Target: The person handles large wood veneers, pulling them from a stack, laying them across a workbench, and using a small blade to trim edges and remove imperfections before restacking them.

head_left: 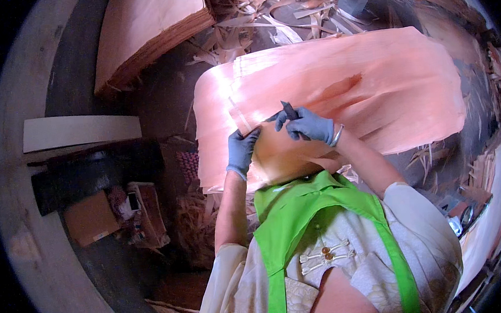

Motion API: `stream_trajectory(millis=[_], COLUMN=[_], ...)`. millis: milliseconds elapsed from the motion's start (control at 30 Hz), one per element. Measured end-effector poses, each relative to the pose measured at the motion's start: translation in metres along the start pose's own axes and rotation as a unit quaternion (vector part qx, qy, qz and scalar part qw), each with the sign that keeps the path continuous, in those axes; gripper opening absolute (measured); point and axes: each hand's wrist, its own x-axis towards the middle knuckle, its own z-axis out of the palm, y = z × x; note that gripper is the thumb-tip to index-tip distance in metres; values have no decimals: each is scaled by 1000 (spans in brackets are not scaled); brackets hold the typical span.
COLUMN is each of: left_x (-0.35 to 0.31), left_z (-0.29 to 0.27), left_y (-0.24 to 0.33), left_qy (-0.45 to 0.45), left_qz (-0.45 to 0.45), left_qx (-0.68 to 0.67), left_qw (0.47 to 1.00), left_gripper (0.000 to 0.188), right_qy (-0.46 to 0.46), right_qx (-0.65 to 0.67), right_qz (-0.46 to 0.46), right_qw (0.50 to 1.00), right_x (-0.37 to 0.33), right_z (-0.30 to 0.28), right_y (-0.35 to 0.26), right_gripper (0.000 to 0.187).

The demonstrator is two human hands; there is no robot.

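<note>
A large stack of pinkish wood veneer sheets [291,68] lies in front of me, its top sheet wavy with a darker brown streak. My left hand [243,151], in a grey-blue glove, is closed on a narrow veneer strip [240,120] near the stack's left part; the strip's far end runs up over the sheets. My right hand [313,126], gloved alike, is closed around a short dark flat tool [288,109] that looks like a knife handle. Its blade, if any, cannot be made out. Both hands are above the near half of the veneer, close together.
Another thick veneer stack [151,30] stands at the far left. Curled wood scraps [305,21] litter the floor beyond. On the left are a pale board [81,132], a cardboard box [90,218] and a dark bench-like object [96,169]. More veneer sheets [485,245] line the right side.
</note>
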Motion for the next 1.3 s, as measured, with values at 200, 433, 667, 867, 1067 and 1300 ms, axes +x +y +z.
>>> stream_trajectory(millis=[200, 433, 667, 867, 1067, 1300], left_x=[8, 11, 7, 1, -1, -10], left_z=[-11, -12, -7, 0, 0, -2], left_y=[-28, -37, -37, -30, -25, -34], left_qy=[-36, -35, -41, -53, -64, -5], left_qz=[-2, -49, -13, 18, 107, 11], left_qx=[-61, -118, -142, -123, -56, -85], left_qw=[997, 991, 989, 991, 991, 996], left_gripper=[17, 17, 35, 23, 26, 17], right_qy=[110, 39, -72, -136, -193, 43], right_qx=[-194, -409, -425, -320, -126, -398], right_qz=[46, 92, -49, -15, 67, -31], right_qw=[974, 907, 901, 938, 971, 916], right_x=[-4, -12, -31, -19, -2, -43], right_z=[-24, -47, -54, -43, -26, -6], right_y=[25, 31, 53, 55, 19, 51], right_gripper=[15, 13, 16, 25, 22, 17])
